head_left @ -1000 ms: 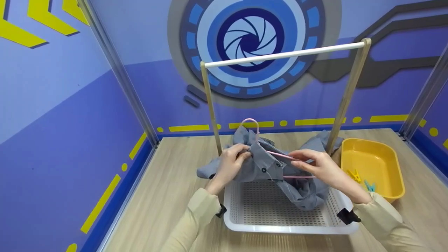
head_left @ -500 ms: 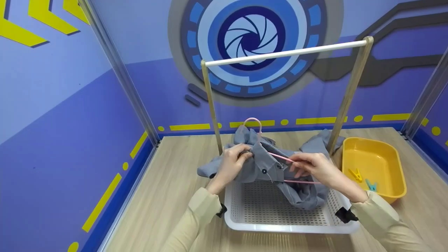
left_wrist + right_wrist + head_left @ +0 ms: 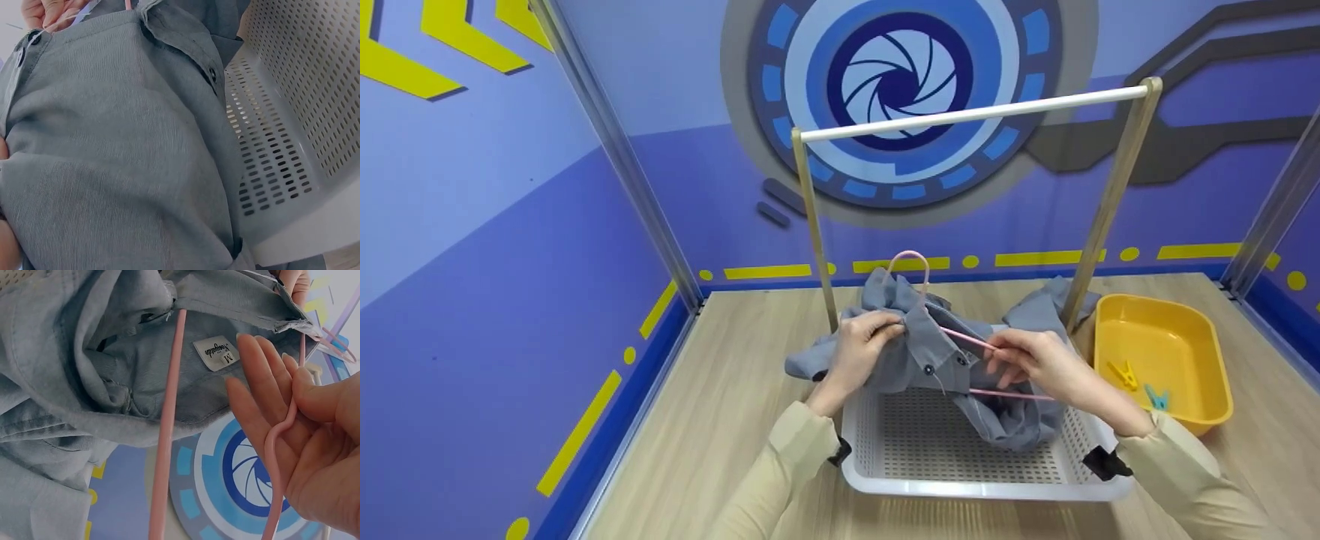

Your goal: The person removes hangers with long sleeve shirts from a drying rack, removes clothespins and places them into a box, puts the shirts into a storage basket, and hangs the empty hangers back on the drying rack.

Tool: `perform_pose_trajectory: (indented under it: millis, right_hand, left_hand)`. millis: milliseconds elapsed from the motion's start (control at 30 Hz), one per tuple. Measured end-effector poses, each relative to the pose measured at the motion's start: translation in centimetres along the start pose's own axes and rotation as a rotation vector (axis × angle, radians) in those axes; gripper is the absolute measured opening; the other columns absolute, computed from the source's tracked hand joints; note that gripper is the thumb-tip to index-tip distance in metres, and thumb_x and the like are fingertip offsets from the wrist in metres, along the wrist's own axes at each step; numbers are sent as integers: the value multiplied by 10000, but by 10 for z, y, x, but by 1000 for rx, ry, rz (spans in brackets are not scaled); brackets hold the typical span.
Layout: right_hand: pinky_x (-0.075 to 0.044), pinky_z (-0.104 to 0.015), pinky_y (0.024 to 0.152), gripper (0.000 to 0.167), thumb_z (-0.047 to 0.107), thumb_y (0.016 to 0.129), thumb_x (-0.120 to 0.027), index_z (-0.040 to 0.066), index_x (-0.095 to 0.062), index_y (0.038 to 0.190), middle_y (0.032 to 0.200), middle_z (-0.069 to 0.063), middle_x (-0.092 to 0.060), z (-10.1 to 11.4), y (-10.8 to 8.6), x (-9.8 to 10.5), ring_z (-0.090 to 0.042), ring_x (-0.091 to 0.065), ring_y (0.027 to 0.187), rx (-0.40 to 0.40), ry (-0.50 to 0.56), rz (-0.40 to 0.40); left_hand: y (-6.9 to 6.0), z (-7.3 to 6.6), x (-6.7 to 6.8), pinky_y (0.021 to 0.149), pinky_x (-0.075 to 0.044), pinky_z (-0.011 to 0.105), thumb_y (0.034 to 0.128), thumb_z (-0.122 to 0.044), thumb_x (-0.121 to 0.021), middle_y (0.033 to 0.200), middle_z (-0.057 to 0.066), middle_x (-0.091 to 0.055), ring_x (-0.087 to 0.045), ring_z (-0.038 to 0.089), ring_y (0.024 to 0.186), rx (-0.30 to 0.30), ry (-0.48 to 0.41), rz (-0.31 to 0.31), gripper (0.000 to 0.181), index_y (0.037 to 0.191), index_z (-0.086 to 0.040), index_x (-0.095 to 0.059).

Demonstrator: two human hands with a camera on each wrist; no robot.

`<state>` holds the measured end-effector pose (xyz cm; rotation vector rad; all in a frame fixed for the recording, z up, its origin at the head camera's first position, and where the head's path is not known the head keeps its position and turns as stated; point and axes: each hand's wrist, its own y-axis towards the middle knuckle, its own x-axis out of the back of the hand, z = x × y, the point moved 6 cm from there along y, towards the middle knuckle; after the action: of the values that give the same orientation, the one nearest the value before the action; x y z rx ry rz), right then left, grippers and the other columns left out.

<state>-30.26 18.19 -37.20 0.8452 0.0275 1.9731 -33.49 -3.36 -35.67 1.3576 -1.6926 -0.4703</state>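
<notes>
Left hand (image 3: 855,356): thumb and forefinger pinching the cloth of a grey buttoned shirt (image 3: 889,369) beside its collar. Right hand (image 3: 1048,366): thumb and fingers pinching a thin pink hanger (image 3: 168,416), which is partly inside the shirt, its hook projecting on the far side. The shirt is bunched above the far part of a white perforated plastic basket (image 3: 990,491). Beyond the basket stands a wooden-post rack with a white bar (image 3: 975,115). At right, a yellow plastic tub (image 3: 1162,337) contains yellow (image 3: 1125,376) and teal clips (image 3: 1156,398)
</notes>
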Motion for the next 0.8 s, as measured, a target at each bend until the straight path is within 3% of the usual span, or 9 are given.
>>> perform_pose_trajectory:
  millis: [167, 367, 800]
  right_hand:
    - [-508, -341, 551, 142, -34, 929, -433, -43, -568, 973, 795, -138, -602, 2, -4, 6, -251, -614, 603, -28, 8, -2]
    - [-508, -327, 546, 142, 24, 936, -450, -32, -577, 964, 790, -110, -610, 1, -10, 19, -227, -625, 611, -68, -4, -46]
    - [-505, -295, 536, 111, -8, 917, -476, -28, -581, 949, 782, -103, -606, 2, -22, 45, -211, -619, 593, -123, -57, -118]
  left_hand:
    - [2, 1, 3, 654, -475, 229, 825, -47, -634, 817, 60, -662, -616, 130, 740, 36, 21, -66, 78, 846, -3, -695]
    - [2, 4, 13, 626, -469, 206, 814, -69, -660, 785, 48, -666, -613, 94, 709, 45, 136, -144, 72, 825, -18, -709]
    - [-6, 20, 30, 624, -474, 216, 798, -14, -673, 781, 57, -665, -620, 117, 707, 101, 253, -211, 56, 836, -6, -713]
